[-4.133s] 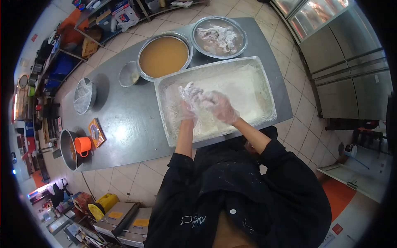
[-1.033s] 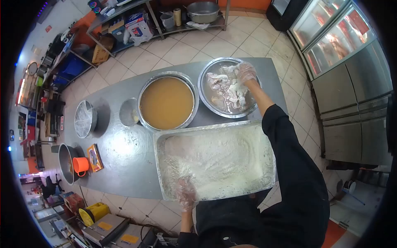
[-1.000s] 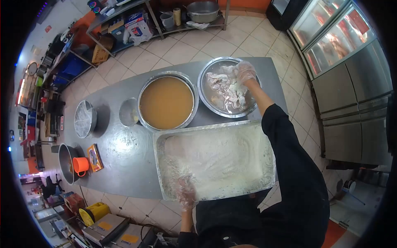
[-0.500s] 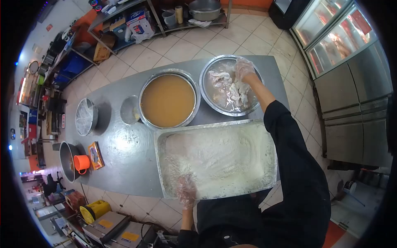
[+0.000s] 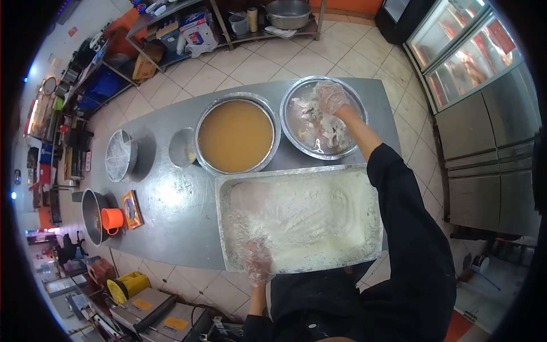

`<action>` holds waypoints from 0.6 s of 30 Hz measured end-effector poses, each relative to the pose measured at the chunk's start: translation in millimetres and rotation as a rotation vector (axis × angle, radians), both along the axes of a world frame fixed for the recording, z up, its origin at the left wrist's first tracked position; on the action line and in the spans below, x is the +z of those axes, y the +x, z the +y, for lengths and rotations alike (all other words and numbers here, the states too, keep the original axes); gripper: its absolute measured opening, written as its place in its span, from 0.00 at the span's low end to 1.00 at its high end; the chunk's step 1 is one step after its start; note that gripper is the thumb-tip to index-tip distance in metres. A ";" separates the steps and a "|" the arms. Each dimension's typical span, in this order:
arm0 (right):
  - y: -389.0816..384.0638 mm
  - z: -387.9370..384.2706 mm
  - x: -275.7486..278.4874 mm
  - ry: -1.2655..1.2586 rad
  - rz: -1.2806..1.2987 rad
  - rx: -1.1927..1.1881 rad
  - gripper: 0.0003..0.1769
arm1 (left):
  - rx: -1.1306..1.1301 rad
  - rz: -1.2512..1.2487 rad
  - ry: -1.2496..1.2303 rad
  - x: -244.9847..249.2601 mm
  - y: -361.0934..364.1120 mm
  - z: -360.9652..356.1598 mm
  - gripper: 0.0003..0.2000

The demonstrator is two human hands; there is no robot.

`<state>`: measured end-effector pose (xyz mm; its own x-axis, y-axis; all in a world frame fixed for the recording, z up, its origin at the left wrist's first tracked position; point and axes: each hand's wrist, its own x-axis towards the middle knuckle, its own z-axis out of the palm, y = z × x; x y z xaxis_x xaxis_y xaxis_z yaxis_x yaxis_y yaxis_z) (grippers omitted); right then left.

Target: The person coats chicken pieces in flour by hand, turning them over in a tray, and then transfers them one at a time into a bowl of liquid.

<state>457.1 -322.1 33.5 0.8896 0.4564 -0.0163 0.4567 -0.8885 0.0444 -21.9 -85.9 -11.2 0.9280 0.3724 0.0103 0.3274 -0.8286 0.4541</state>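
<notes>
My right hand (image 5: 332, 99), in a clear plastic glove, reaches over the round metal bowl (image 5: 285, 128). It is on the flour-coated meat pieces (image 5: 310, 122), which sit in cloudy liquid. The hand's back faces me and its fingertips are hidden. My left hand (image 5: 257, 261), gloved the same way and dusted white, crosses the near edge of a large rectangular tray (image 5: 219, 228). Its fingers lie outstretched on the white flour (image 5: 302, 211) at the tray's near left corner. A pot of orange-brown liquid (image 5: 235, 137) stands beside the bowl, behind the tray.
On the left of the metal table (image 5: 171, 239) are a strainer (image 5: 121, 155), a small metal bowl (image 5: 181, 148), an orange mug (image 5: 112, 219), a grey basin (image 5: 91, 211) and a flat packet (image 5: 131, 210). A glass-door fridge (image 5: 464, 62) stands right; shelves (image 5: 228, 23) line the back.
My right hand has moved from the bowl's far right side a little left and nearer, onto the meat pieces. My left hand stays at the tray's near edge. The view has shifted slightly.
</notes>
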 end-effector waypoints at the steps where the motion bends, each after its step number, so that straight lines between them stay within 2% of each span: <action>1: 2.5 0.4 -1.1 -0.009 -0.006 -0.010 0.13 | 0.000 0.002 0.001 2.5 1.1 -1.0 0.17; 3: 7.4 1.5 -4.0 0.020 -0.043 -0.052 0.13 | 0.020 0.139 0.041 7.8 4.4 -2.1 0.16; 6: 8.0 1.8 7.9 0.096 -0.042 -0.119 0.13 | 0.059 0.186 -0.036 0.3 0.2 -0.7 0.15; 9: 1.8 6.5 6.1 0.112 -0.047 -0.096 0.15 | 0.026 0.207 0.037 -10.1 -5.8 3.3 0.15; 13: 3.0 10.1 -3.7 0.084 -0.135 -0.103 0.19 | 0.014 0.186 0.104 -6.5 -5.4 -0.1 0.15; 16: 18.4 19.1 -8.5 0.058 -0.067 -0.195 0.19 | 0.011 0.172 0.054 -4.0 -5.8 -0.2 0.15; 18: 21.6 23.5 -14.6 0.076 -0.138 -0.234 0.18 | 0.010 0.044 0.143 -14.6 -10.0 0.2 0.15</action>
